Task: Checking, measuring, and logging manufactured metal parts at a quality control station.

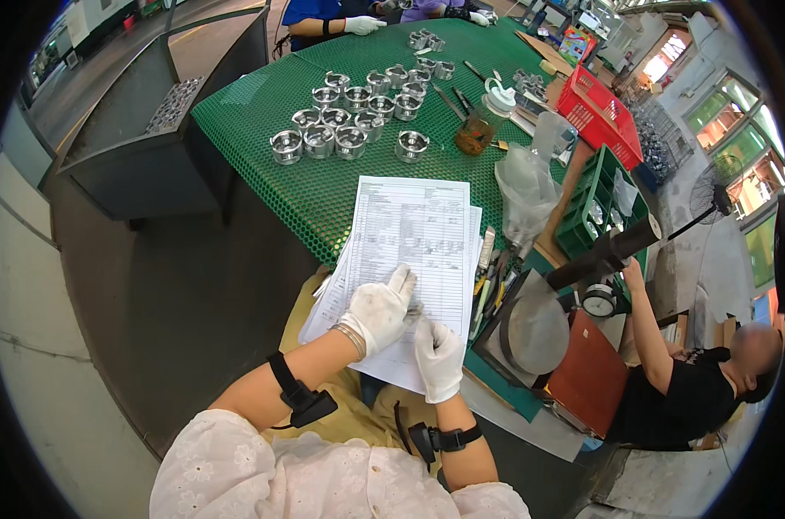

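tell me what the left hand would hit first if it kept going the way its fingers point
The left hand points up and away across the printed sheets; past their far edge it would probably meet the lone metal piston on the green mat, though depth is unclear.

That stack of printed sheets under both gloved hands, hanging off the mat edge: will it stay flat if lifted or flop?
The paper stack would probably flop: the sheets are thin and already fanned at the lower left. It looks light, so the left hand and right hand could likely shift it easily. Loose sheets may slide apart, since no clip or staple is visible.
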A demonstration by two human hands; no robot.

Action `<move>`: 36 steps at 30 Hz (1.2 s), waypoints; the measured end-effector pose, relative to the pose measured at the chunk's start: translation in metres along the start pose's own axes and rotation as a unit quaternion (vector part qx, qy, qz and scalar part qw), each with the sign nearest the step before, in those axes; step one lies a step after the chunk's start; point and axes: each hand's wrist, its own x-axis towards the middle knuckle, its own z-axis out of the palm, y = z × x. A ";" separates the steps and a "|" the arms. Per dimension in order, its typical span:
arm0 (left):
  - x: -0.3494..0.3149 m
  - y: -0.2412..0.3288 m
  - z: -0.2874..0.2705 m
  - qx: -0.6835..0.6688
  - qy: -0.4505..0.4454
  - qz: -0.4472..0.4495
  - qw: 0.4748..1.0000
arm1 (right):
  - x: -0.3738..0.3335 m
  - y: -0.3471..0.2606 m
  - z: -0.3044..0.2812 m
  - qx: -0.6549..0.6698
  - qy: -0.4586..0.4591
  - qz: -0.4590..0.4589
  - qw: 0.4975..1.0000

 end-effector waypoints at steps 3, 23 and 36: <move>0.001 -0.001 -0.001 -0.007 -0.011 -0.001 1.000 | -0.001 -0.003 0.001 0.039 0.017 0.033 0.999; 0.005 0.000 -0.001 -0.006 -0.018 -0.008 1.000 | -0.001 -0.004 -0.002 0.053 0.022 0.047 0.997; 0.004 -0.001 0.000 -0.010 -0.021 -0.008 1.000 | -0.002 0.005 0.000 0.047 0.026 0.033 0.998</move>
